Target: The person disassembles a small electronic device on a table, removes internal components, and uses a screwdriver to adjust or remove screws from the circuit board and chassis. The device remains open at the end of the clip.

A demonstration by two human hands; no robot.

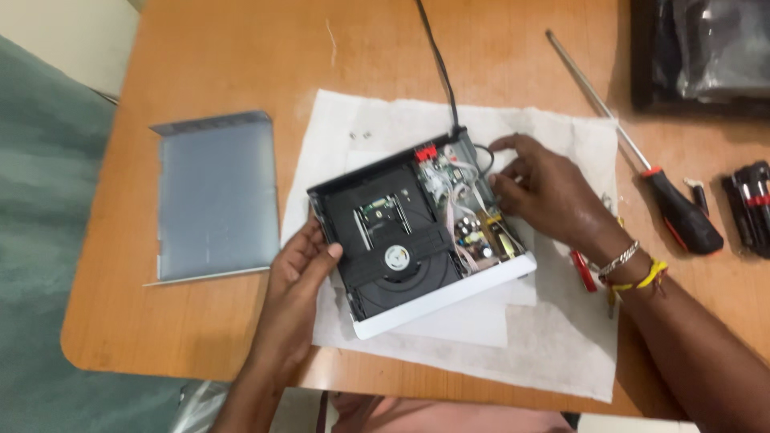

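Your left hand (301,261) is gripping the opened black-and-white plastic disc player (417,232) at nine o'clock; your right hand (541,192) is pinching inside at two o'clock.

Screwdriver (642,164) and metal cover (215,196) flank the player (417,232); front edge open.

Your orange wooden tabletop (200,48) with its rounded corner carries a white paper sheet (561,345) spread across the middle, with a grey metal cover panel (215,196) lying flat just left of it. To the right of the sheet you have a long screwdriver with a black and red handle (678,212), a set of black screwdriver bits (750,208) near the edge, and a black tray (698,52) at the far right corner. A black cable (437,56) runs across the wood from the far edge onto the sheet.
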